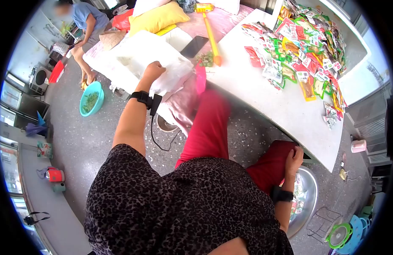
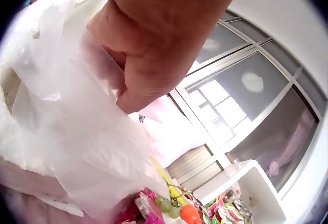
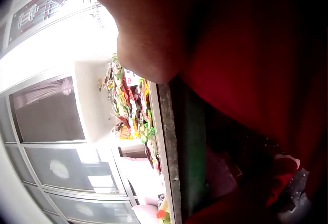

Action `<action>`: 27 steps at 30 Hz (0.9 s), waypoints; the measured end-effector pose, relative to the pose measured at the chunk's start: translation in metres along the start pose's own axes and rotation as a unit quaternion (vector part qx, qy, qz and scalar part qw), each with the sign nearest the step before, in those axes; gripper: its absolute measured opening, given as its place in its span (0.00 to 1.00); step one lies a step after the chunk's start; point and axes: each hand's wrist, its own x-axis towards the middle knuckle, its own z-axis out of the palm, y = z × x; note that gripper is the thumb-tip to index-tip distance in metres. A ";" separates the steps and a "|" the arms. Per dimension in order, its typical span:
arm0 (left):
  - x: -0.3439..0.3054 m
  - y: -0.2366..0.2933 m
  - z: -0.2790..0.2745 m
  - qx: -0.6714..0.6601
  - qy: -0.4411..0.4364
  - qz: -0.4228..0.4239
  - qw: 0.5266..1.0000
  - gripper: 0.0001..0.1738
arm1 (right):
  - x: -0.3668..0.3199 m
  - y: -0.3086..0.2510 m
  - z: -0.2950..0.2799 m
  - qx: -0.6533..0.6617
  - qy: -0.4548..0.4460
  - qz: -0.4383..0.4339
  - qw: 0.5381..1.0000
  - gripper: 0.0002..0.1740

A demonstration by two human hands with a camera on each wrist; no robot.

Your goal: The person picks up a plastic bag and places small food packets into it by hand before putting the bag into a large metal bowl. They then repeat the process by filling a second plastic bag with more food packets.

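My left hand (image 1: 154, 71) is over a white foam box (image 1: 139, 40) lined with a translucent plastic bag (image 1: 175, 70). In the left wrist view its fingers curl down and grip the bag (image 2: 92, 147), whose film hangs over the box's side. My right hand (image 1: 294, 160) rests loosely curled on the right knee of the red trousers (image 1: 271, 165), beside the table corner, and holds nothing. Beneath that forearm stands a metal basin (image 1: 309, 187) with small packets in it, partly hidden by the arm.
Many colourful snack packets (image 1: 305, 59) spill from a white foam box (image 1: 361, 49) over the white table (image 1: 285, 110). Green grapes (image 1: 205, 59), a yellow mallet-shaped thing (image 1: 210, 36) and a phone (image 1: 195, 46) lie nearby. A teal basin (image 1: 98, 95) of greens stands on the floor near a seated person (image 1: 89, 25).
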 end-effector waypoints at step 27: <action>-0.180 0.289 0.087 -0.680 -0.635 0.100 0.352 0.19 | 0.071 -0.104 -0.022 0.817 -0.204 0.245 0.481 0.24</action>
